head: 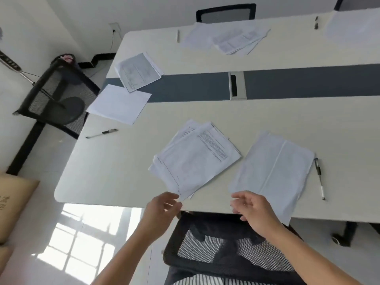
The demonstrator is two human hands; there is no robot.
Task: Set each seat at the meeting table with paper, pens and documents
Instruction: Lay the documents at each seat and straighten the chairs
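Cream laminate with a slate-blue band down its middle makes up the counter (pixel 127 173), which fills most of the view. Mesh-backed chairs stand around it: the near chair (pixel 205 262) directly below the camera, the end chair (pixel 57 93) at the left, turned askew, and the far chair (pixel 226 14) across the counter.

Every seat in view appears to be supplied. At the near chair lie a fanned document stack (pixel 195 161), blank sheets (pixel 271 171) just beside it on the right, overhanging the near edge, and a near pen (pixel 319 177) touching the right edge of those sheets. At the end chair there is a printed document (pixel 137 72), overlapping a plain sheet (pixel 121 103), with an end pen (pixel 101 133) well apart nearer the edge. The far chair has a loose far pile (pixel 226 38) and a far pen (pixel 178 36) beside it. A corner sheet (pixel 353 23) and a dark pen (pixel 316 22) mark a fourth place at the top right.

The left hand (pixel 162 206) hovers at the near corner of the document stack, its fingers (pixel 174 197) loosely curled and holding nothing; whether they touch the paper cannot be told. The right hand (pixel 253 210) hangs at the near corner of the blank sheets, fingers relaxed and empty.

Judging from this, the laying-out is largely done here. What seems left is squaring the skewed piles, and any seats further right, which are out of view.
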